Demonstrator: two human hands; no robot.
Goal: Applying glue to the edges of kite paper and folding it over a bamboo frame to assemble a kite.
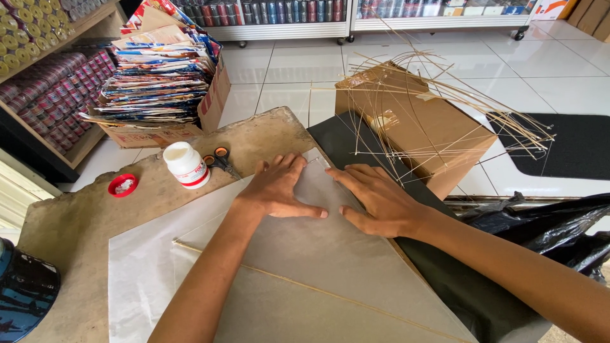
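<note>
2 hands press flat, fingers spread, on the grey paper sheet (pixel 318 254). It lies beneath the left hand (pixel 279 187) and right hand (pixel 375 200).

One head camera, looking down and forward over the tabletop

A single view, worn on the person's head, tilts steeply down over the tabletop (pixel 70 228) from the near edge, so both forearms enter from the bottom of the picture and the hands lie near its middle, close to the lens. It faces forward across the work surface toward the tiled floor (pixel 298 70) beyond, and the upper edge takes in the foot of wheeled display shelves (pixel 286 28) at the far side of the room. A wooden shelf (pixel 44 76) runs along the left margin. With only one camera, no part of the scene is shared with another view
</note>
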